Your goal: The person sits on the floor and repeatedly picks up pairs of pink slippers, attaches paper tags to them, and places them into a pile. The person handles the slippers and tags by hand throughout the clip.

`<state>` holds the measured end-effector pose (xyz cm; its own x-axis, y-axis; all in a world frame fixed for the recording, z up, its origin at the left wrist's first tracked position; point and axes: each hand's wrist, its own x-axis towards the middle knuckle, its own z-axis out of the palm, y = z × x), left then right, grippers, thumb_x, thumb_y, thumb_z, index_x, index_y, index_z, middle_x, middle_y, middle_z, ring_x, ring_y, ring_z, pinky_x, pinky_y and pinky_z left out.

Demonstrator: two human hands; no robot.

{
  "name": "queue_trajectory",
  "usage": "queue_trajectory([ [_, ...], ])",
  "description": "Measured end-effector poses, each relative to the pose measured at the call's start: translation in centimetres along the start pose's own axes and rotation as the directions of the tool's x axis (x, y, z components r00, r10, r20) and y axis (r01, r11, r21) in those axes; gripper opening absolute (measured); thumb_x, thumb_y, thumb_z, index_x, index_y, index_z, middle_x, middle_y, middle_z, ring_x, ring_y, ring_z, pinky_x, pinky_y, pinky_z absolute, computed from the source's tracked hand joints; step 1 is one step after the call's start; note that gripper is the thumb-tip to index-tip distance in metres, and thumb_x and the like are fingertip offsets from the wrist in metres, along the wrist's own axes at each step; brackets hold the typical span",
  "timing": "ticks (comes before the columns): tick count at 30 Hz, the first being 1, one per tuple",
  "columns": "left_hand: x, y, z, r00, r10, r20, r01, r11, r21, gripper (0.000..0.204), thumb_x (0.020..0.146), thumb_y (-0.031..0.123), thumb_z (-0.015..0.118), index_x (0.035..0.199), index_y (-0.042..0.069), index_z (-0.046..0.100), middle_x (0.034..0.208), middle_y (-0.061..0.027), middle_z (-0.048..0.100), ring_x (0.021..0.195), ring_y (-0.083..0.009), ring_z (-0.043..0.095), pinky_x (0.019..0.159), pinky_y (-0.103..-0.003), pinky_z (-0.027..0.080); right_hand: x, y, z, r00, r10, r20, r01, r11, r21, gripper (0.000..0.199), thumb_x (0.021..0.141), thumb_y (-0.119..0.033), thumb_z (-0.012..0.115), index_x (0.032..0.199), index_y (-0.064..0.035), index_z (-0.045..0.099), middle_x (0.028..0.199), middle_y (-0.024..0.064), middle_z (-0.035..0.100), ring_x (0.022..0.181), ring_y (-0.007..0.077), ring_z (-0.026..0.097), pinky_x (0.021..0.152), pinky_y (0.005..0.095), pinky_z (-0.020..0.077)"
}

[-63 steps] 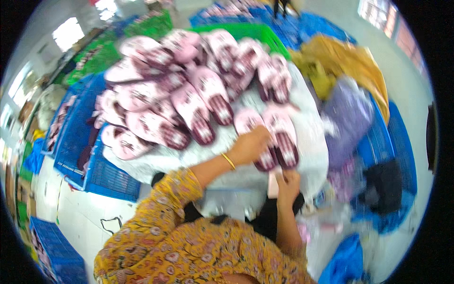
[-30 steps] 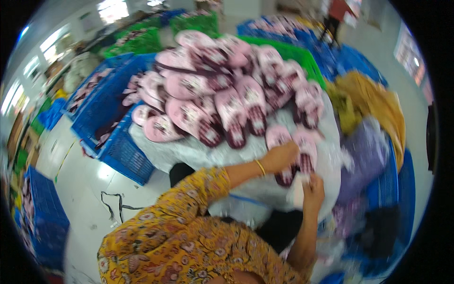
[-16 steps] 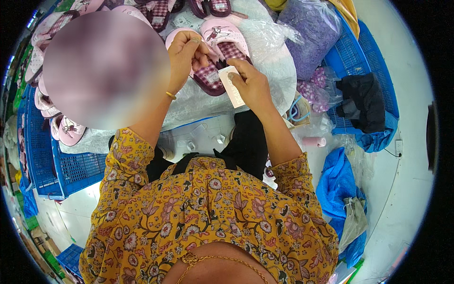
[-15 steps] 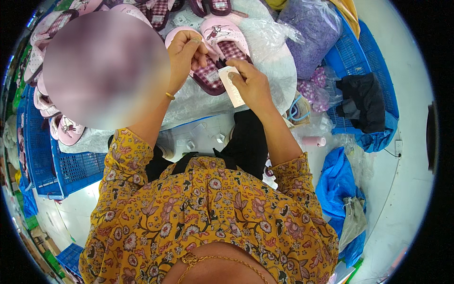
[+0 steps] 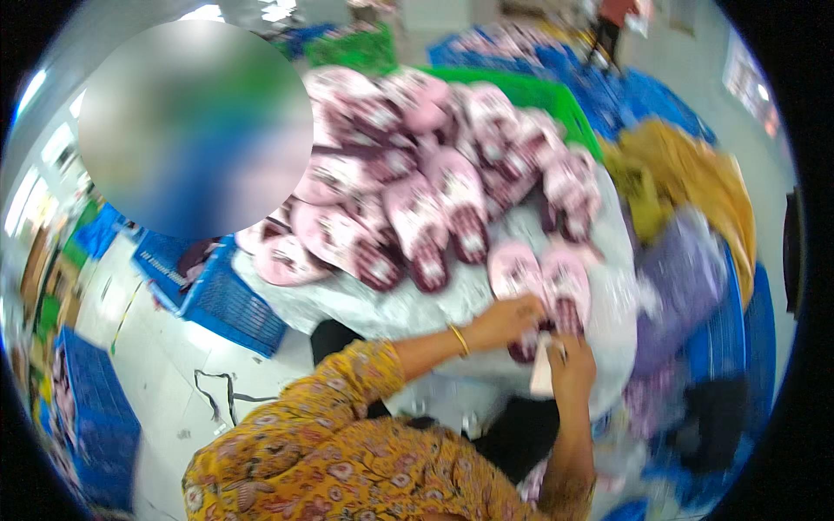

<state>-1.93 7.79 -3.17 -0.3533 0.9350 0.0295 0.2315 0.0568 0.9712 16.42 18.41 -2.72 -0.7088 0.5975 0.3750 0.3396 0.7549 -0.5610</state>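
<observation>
A pair of pink slippers with dark checked insoles lies on a table covered in whitish plastic. My right hand is closed on a pale card tag at the open heel end of the pair. Just left of it, my left hand is over the left slipper, its fingers pinched together. What those fingers hold, if anything, is too blurred to make out. The hand also hides part of that slipper.
Several more pink slippers are heaped across the table. Behind them stands a green crate. A blue crate is at the left, and a clear bag of purple material at the right. Another person is far back.
The view has swung up and leftward, bringing the slipper heap and room into sight. My right hand still grips the card tag. My left hand has come closer to it, and the image is blurrier.
</observation>
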Motion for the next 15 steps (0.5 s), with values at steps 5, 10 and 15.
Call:
queue_trajectory([
  [5,-1.2,1.4,-0.6,0.994,0.099,-0.05,-0.1,0.995,-0.011,0.014,0.1,0.016,0.052,0.107,0.005,0.055,0.077,-0.002,0.057,0.061,-0.0089,0.056,0.057,-0.027,0.048,1.0,-0.7,-0.3,0.999,-0.037,0.034,0.035,0.998,0.055,0.009,0.074,-0.008,0.071,0.083,-0.0075,0.069,0.085,0.0124,0.064,0.081,0.034,0.061,0.072,0.0429,0.0477],
  [10,-1.3,2.0,-0.7,0.996,0.071,-0.053,-0.073,0.997,-0.038,0.014,0.101,0.016,0.052,0.107,0.004,0.056,0.077,-0.0014,0.056,0.062,-0.0084,0.055,0.058,-0.026,0.048,1.5,-0.2,0.1,0.993,-0.113,0.016,0.113,0.993,0.02,0.005,0.071,-0.009,0.071,0.074,-0.0079,0.067,0.079,0.0098,0.062,0.078,0.0313,0.06,0.072,0.0431,0.0464],
  [15,-1.0,2.3,-0.4,0.998,0.046,-0.048,-0.046,0.999,0.009,0.013,0.1,0.015,0.053,0.106,0.004,0.056,0.079,-0.0019,0.058,0.061,-0.0083,0.055,0.058,-0.026,0.048,2.2,0.6,0.6,0.962,-0.263,0.077,0.274,0.937,-0.216,0.008,0.072,-0.013,0.071,0.069,-0.0082,0.065,0.078,0.0106,0.061,0.08,0.03,0.06,0.072,0.0443,0.0444],
])
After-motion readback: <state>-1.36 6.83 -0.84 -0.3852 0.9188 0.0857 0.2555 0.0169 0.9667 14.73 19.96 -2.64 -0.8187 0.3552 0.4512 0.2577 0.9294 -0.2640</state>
